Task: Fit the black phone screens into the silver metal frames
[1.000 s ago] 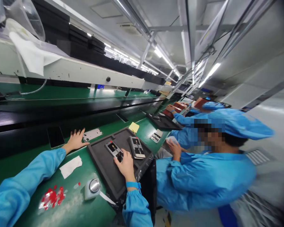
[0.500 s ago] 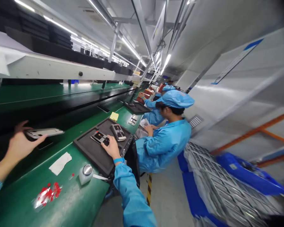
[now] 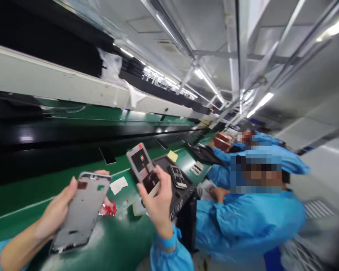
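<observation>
My left hand (image 3: pixel 55 212) grips a grey phone frame (image 3: pixel 83 210) by its long sides, thumb on the near edge. The frame is tilted upright, with small cutouts and a brown patch near its top. My right hand (image 3: pixel 159 199) pinches a phone part (image 3: pixel 142 169) by its lower sides, fingers on one edge and thumb on the other. This part has a pale border, glossy dark areas and a small red sticker at the top. Behind it, a black foam tray (image 3: pixel 165 162) lies on the bench, and a similar phone part (image 3: pixel 177 177) rests in the tray.
Red sticker bits (image 3: pixel 110 209) and a torn white paper (image 3: pixel 119 185) lie on the green bench (image 3: pixel 121 237). Farther back are a dark phone (image 3: pixel 107 155) and a yellow note pad (image 3: pixel 172 156). A co-worker in blue (image 3: pixel 243 222) sits close on the right.
My right hand has lifted a phone part out of the tray and raised it. My left hand has brought the phone frame nearer and turned its face toward me. The view has swung left.
</observation>
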`<state>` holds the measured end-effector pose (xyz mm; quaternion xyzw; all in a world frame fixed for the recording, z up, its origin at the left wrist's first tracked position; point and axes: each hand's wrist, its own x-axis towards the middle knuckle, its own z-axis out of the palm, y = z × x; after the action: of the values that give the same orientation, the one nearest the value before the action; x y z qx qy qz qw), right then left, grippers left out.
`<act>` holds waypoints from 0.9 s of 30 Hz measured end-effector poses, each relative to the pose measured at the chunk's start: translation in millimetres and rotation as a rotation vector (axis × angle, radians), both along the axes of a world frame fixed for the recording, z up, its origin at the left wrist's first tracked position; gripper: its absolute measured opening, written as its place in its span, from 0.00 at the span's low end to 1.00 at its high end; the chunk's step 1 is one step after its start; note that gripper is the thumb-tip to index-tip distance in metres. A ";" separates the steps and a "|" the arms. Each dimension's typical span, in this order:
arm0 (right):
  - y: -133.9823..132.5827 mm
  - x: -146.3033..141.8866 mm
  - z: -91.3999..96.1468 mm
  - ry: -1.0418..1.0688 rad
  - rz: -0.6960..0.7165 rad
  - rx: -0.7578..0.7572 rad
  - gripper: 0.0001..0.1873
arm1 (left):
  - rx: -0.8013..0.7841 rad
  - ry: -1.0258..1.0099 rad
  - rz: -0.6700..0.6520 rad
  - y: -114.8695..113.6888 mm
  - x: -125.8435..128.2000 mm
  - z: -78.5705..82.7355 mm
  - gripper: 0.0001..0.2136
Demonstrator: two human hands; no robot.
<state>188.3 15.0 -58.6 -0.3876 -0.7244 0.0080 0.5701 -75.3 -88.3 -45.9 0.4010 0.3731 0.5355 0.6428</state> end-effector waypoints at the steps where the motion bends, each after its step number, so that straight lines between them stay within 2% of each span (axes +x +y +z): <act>1: -13.6 -23.9 -1.1 0.001 0.056 -0.014 0.36 | 0.051 -0.054 -0.093 -6.6 5.8 -1.6 0.45; 3: -32.0 -62.6 -10.2 0.024 0.176 -0.052 0.38 | 0.114 -0.134 -0.177 -13.5 12.4 -4.3 0.43; 6: -36.3 -87.4 -19.7 -0.007 0.357 -0.162 0.42 | 0.117 -0.196 -0.061 -11.8 6.3 -4.4 0.43; 8: -29.1 -87.6 -11.8 -0.081 0.502 -0.275 0.42 | 0.121 -0.200 0.063 -8.8 -5.3 -1.1 0.43; 10: -21.8 -86.2 4.5 -0.072 0.642 -0.341 0.34 | 0.189 -0.100 0.134 -7.7 -16.6 3.4 0.41; 12: -19.0 -91.2 19.9 0.041 0.712 -0.346 0.24 | 0.301 0.106 0.188 -8.2 -23.1 6.6 0.36; 15: -22.9 -110.7 28.1 0.192 0.686 -0.331 0.20 | 0.452 0.448 0.240 -8.8 -22.3 5.8 0.29; 18: -29.9 -128.6 23.5 0.266 0.669 -0.341 0.20 | 0.548 0.688 0.243 -7.5 -15.8 -0.7 0.27; 23: -34.3 -135.5 17.6 0.429 0.705 -0.359 0.19 | 0.525 0.969 0.273 -5.4 -4.9 -11.6 0.31; 27: -32.2 -137.0 18.3 0.500 0.615 -0.346 0.11 | 0.588 1.177 0.267 -5.6 0.4 -13.7 0.31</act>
<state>51.4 -17.1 -40.3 -0.2296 -0.6339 0.3927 0.6255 -74.9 -93.9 -59.6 0.7350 0.5465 0.3816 0.1247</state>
